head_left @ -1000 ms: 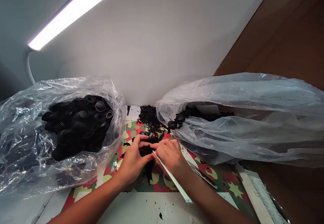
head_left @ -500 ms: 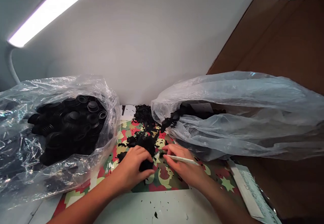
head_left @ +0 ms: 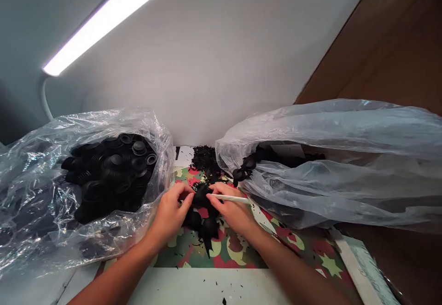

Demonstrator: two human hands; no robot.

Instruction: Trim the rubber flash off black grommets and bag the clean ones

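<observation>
My left hand [head_left: 175,206] bends its thumb and forefinger around the left edge of a rounded black rubber part [head_left: 200,198]. On that part's other side is my right hand [head_left: 232,210], its fingertips touching or nearly touching the rubber. A slim white stick-like tool [head_left: 233,198] is gripped between its thumb and fingers, pointing left. Its tip is hidden. Just below the hands, more black rubber pieces [head_left: 209,228] lie on a patterned red, green and yellow sheet [head_left: 238,252]. One has a ragged pointed end.
At left, a clear plastic bag [head_left: 37,204] holds several ribbed black rubber parts [head_left: 113,169]. Another clear bag [head_left: 331,125] lies open at right with black pieces at its mouth. Black scraps [head_left: 205,160] are heaped behind my hands. A cardboard box [head_left: 386,47] and a lamp [head_left: 110,22] flank the wall.
My hands have moved farther from me and closer together, around one rubber part. Rubber pieces formerly under my left hand now show below. The whole view has shifted slightly.
</observation>
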